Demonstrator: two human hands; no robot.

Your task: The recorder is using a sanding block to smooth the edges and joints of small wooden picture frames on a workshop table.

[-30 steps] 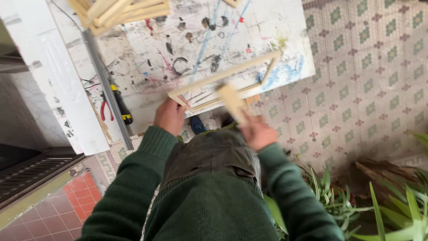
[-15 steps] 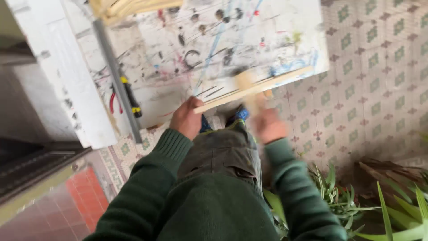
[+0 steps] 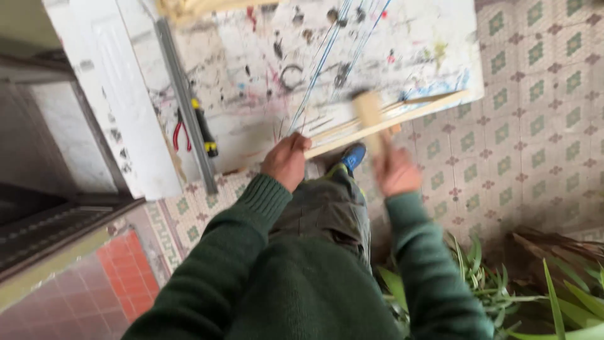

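My left hand (image 3: 286,160) grips the near corner of a light wooden frame (image 3: 402,116) that lies edge-on along the front of a paint-stained white table (image 3: 264,56). My right hand (image 3: 395,171) is blurred and holds the handle of a wooden mallet (image 3: 370,116), whose pale head stands over the frame's long bar. Both arms are in dark green sleeves.
Red-handled pliers (image 3: 181,132) and a black-and-yellow tool (image 3: 204,129) lie by a metal strip on the table's left part. More wooden strips (image 3: 189,6) lie at the far edge. Patterned floor tiles (image 3: 535,126) spread to the right, green plants (image 3: 503,289) below right.
The frame has tipped from open-faced to nearly edge-on against the table front. My right hand with the mallet has risen toward the bar. The view has shifted to the left.
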